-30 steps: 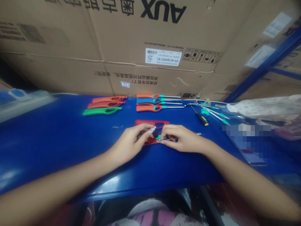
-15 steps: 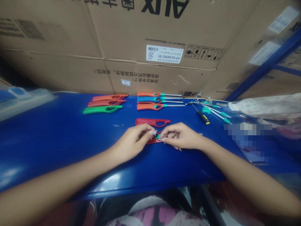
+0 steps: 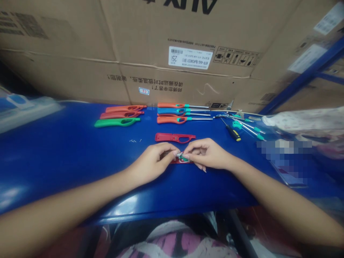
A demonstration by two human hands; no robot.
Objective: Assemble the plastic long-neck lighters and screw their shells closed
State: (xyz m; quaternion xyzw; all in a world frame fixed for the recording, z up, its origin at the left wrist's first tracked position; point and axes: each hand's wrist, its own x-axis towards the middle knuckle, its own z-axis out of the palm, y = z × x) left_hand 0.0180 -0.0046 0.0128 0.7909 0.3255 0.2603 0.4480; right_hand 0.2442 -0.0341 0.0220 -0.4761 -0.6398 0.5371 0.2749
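Observation:
Fingertips of my left hand point(image 3: 154, 159) are pinched on a small pale part point(image 3: 176, 153). My right hand point(image 3: 205, 154) pinches close beside it, at a white wire and a green trigger piece point(image 3: 185, 157); exactly what sits between its fingertips is hidden. Under both hands lies a red lighter shell half point(image 3: 176, 161), mostly covered. Just beyond the hands, a second red shell half point(image 3: 168, 137) rests on the blue table point(image 3: 88, 161).
Assembled long-nosed lighters point(image 3: 169, 119) lie in a row behind, with a green handle shell point(image 3: 115, 122) and others to their left. At right are a screwdriver point(image 3: 233, 133) and metal tubes point(image 3: 251, 129). Small screws point(image 3: 133, 141) lie left. A cardboard box point(image 3: 145, 68) stands behind.
My right hand has moved slightly left, bringing both sets of fingertips closer together. A dark bit earlier visible between them is now covered. The view has shifted slightly.

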